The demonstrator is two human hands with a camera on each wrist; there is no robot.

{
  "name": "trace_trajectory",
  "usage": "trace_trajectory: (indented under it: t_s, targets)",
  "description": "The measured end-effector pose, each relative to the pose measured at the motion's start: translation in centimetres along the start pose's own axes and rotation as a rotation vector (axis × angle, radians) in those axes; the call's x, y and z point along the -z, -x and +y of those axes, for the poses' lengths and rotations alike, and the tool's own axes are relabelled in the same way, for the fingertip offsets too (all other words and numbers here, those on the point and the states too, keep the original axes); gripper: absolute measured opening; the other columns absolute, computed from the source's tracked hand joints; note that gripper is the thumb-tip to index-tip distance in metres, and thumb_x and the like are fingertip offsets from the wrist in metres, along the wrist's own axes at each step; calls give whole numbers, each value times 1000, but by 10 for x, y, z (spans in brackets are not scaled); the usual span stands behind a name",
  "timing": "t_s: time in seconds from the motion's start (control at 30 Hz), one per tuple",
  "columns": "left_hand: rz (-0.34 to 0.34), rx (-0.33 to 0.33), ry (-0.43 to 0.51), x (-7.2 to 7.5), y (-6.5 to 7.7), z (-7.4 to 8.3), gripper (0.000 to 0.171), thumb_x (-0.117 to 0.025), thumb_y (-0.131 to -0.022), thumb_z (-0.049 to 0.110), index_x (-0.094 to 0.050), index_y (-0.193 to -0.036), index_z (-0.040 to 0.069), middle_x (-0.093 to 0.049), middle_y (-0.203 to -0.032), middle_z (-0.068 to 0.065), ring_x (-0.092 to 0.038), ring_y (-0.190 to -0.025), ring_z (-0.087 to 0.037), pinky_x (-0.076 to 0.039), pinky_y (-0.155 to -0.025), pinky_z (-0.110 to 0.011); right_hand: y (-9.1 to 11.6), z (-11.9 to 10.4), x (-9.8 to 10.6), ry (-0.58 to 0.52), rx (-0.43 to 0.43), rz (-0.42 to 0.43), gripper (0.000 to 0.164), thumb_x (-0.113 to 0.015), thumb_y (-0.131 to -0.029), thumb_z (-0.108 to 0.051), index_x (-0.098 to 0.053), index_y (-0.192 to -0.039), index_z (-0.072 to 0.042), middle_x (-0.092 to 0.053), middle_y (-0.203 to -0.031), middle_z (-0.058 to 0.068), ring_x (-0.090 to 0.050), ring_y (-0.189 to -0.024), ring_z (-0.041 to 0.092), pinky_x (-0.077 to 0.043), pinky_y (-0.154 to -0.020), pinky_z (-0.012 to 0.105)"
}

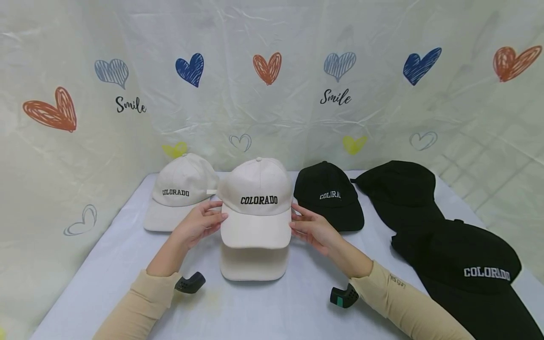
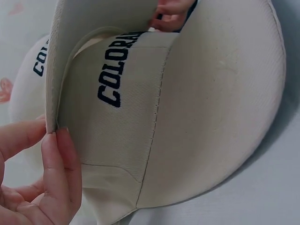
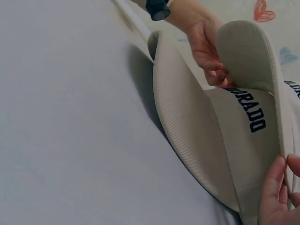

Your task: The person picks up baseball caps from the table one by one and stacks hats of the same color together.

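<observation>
A white baseball cap (image 1: 255, 231) lettered COLORADO is held by its brim between both hands, above a second white cap (image 1: 254, 264). My left hand (image 1: 199, 222) pinches the left edge of the upper brim; in the left wrist view, thumb and fingers (image 2: 58, 164) grip it. On the opposite edge my right hand (image 1: 312, 229) pinches the brim, with its fingers (image 3: 272, 187) showing in the right wrist view. The lower cap sits on the table, its COLORADO lettering (image 2: 115, 75) visible under the raised brim. Much of its crown is hidden by the upper cap.
Another white cap (image 1: 182, 184) sits to the left. Black caps stand on the right: one near the middle (image 1: 327, 198), another behind (image 1: 399, 189), and a large one close by (image 1: 471, 269). A white cloth covers the table (image 1: 306, 307); a heart-printed curtain (image 1: 293, 123) hangs behind.
</observation>
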State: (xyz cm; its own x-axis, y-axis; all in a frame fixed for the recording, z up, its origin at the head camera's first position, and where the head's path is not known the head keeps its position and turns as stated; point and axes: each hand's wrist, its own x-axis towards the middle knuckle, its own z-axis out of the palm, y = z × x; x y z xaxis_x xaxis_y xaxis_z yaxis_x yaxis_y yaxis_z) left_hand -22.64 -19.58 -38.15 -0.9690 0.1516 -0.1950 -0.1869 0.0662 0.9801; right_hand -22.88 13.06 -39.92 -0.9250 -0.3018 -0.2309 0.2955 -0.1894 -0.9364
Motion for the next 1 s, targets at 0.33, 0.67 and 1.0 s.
trace_trajectory:
  t_s: [0.33, 0.67, 1.0]
  targets:
    - [-12, 16, -14, 2, 0, -7, 62, -66, -100, 7, -35, -152, -3, -67, -95, 0, -61, -78, -5, -54, -71, -17, 1, 7, 1, -6, 1, -25, 66, -54, -100, 8, -30, -161, -4, -54, -129, 15, -65, -92, 10, -56, -83, 23]
    - [-59, -3, -3, 3, 0, -15, 65, -70, -97, 9, -35, -150, -5, -68, -95, 1, -62, -78, -6, -55, -71, -18, 3, 11, 2, 14, -1, -23, 67, -56, -100, 7, -30, -161, -4, -55, -122, 13, -64, -91, 10, -56, -83, 23]
    - [-57, 20, -16, -1, 3, -19, 62, -66, -98, 5, -34, -150, -4, -64, -92, -1, -62, -76, -6, -55, -70, -19, 3, 16, 5, 40, -15, 9, 67, -58, -100, 7, -33, -160, -7, -54, -109, 7, -63, -86, 11, -57, -81, 23]
